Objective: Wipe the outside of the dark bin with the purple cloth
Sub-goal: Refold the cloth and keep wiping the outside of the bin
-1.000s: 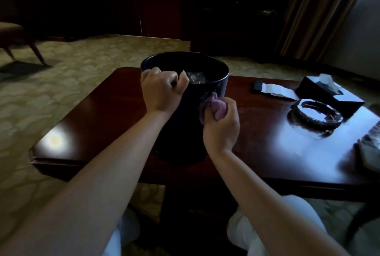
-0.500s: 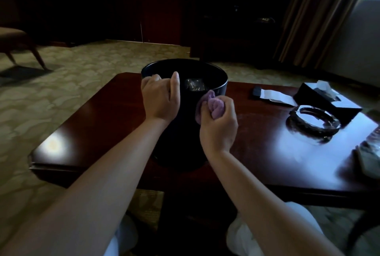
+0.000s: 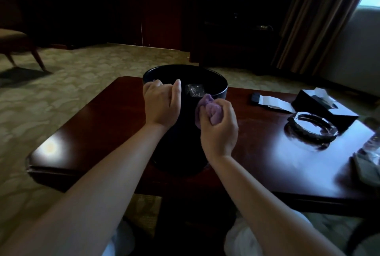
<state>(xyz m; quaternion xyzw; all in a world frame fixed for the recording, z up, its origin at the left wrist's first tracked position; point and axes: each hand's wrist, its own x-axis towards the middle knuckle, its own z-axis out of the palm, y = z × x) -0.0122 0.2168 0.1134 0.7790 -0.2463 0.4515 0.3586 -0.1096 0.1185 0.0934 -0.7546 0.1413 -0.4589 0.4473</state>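
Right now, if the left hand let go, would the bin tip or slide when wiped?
Probably slide: the bin stands on a glossy table. Tipping seems possible too, since the cloth presses high, near the rim.

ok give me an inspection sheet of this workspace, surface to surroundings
surface: dark red glossy table, window glare on it
job's things: dark bin upright on the table; purple cloth bunched against its outer wall near the rim
clutter: glass ashtray, black tissue box, dark flat item with white paper, all to the right of the bin; something partly cut off at the right edge
grips: left hand holds the bin's rim; right hand grips the cloth
cables: nothing seen
surroundings: patterned carpet, chair far left, curtain by a window, dark cabinets behind
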